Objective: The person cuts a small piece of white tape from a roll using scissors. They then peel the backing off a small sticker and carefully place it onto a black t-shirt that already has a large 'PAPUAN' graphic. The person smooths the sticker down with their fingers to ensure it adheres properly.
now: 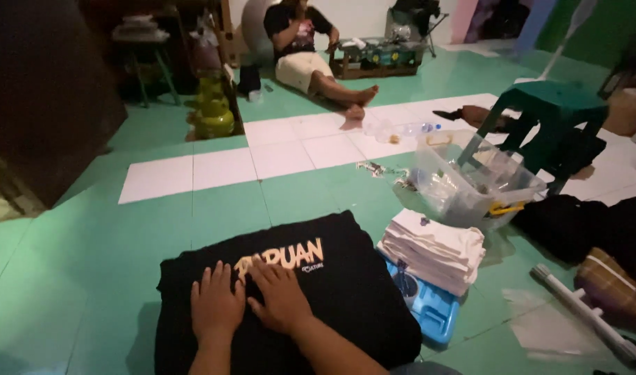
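A black T-shirt with pale printed lettering lies flat on the green tiled floor in front of me. My left hand rests palm down on it, fingers spread. Beside it my right hand also presses flat on the shirt, just below the print, its fingers touching the left hand. Neither hand holds anything.
A stack of folded white cloths sits on a blue tray to the right. Behind it stands a clear plastic bin, then a green stool. Another person sits on the floor far back. A white tube lies at right.
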